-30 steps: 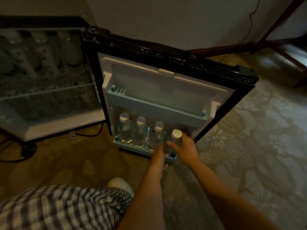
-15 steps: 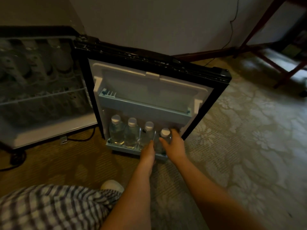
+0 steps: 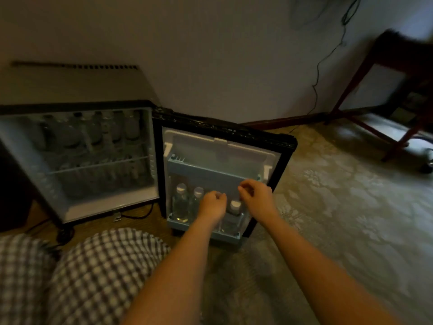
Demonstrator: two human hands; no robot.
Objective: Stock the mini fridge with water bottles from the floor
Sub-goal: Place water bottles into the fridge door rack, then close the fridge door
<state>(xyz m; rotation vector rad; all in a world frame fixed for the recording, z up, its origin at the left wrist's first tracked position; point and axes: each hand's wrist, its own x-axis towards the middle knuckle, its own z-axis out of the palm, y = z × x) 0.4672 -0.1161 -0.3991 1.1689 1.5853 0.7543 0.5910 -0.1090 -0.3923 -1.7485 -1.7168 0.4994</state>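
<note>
The mini fridge [image 3: 77,208] stands open on the left, with several water bottles [image 3: 93,130] dimly visible on its upper wire shelf. Its door [image 3: 222,133] swings out toward me. The door's lower shelf [image 3: 178,222] holds a row of clear, white-capped bottles, among them the leftmost bottle [image 3: 181,202] and the rightmost bottle [image 3: 234,208]. My left hand [image 3: 212,206] is curled in front of the third bottle, hiding most of it; a grip cannot be made out. My right hand [image 3: 256,198] hovers just above and right of the rightmost bottle, fingers loosely curled and holding nothing.
The upper door shelf [image 3: 206,168] is just behind my hands. A dark power cord [image 3: 138,215] lies under the fridge. My knee in checked trousers [image 3: 93,266] is at the lower left. A red-brown wooden frame [image 3: 351,90] and a wall cable [image 3: 316,78] are at the right, over patterned carpet [image 3: 328,207].
My right hand has let go of the rightmost bottle and lifted above it. My left hand rose from the shelf's front edge to cap height. The view tilted up and back.
</note>
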